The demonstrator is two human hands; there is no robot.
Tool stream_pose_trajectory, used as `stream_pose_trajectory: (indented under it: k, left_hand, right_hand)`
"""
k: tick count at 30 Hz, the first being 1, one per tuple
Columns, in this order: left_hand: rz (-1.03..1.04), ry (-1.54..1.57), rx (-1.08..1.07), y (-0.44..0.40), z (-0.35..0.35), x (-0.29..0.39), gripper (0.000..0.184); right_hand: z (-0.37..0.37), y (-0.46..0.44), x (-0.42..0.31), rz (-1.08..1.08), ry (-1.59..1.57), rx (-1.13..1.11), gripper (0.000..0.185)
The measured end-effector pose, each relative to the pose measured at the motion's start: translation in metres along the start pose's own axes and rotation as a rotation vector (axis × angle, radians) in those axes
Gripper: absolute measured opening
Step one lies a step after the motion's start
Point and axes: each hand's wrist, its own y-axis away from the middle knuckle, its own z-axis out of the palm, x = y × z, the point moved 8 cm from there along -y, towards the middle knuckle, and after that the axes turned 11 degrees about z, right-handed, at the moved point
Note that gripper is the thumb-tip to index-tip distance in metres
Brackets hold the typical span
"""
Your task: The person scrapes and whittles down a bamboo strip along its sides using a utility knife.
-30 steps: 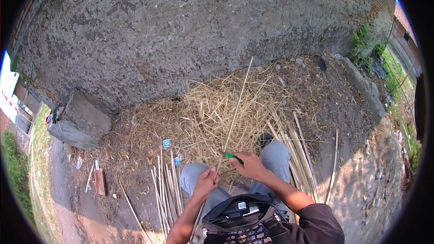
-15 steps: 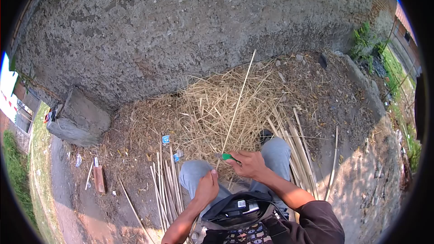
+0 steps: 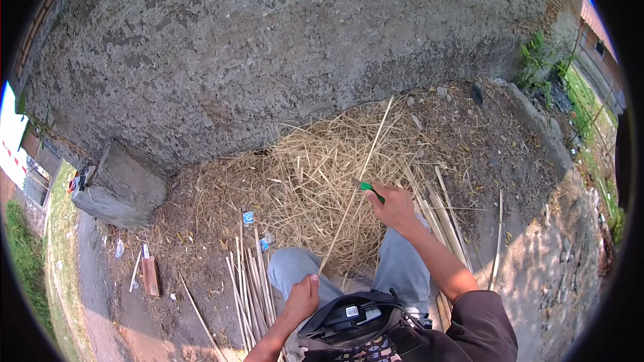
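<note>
My left hand (image 3: 303, 298) is closed around the lower end of a long, thin pale strip, seemingly bamboo (image 3: 345, 218), which slants up and away towards the wall. In my right hand (image 3: 394, 206) is a green-handled knife (image 3: 371, 190), its short blade against or just beside the strip about midway along. The fingers of that hand are wrapped around the handle. Beneath the strip lies a heap of pale shavings (image 3: 322, 181) between my knees and the wall.
A rough grey wall (image 3: 282, 47) rises ahead. Bundles of strips lie on the left (image 3: 247, 288) and right (image 3: 446, 221). A concrete block (image 3: 124, 188) stands at the left, near a brown wooden piece (image 3: 149, 275). An open waist bag (image 3: 355, 315) sits on my lap.
My right hand has slid the knife up and away along the strip, further from my left hand. The strip's far end has tipped lower and to the right; my left hand still grips it.
</note>
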Motion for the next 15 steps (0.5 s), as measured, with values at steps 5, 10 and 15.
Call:
stream_pose_trajectory:
  k: [5,10,15]
  left_hand:
    - [0.006,0.021,0.026,-0.003,-0.019,0.0,0.037]
    - [0.039,-0.16,0.026,0.011,-0.039,0.009,0.037]
    - [0.088,-0.189,0.022,0.057,-0.034,-0.008,0.036]
  right_hand:
    - [0.007,0.022,-0.036,-0.162,-0.14,0.104,0.03]
    - [-0.001,0.0,-0.04,-0.143,-0.059,0.156,0.028]
    - [-0.009,-0.052,0.008,0.009,0.023,0.146,0.03]
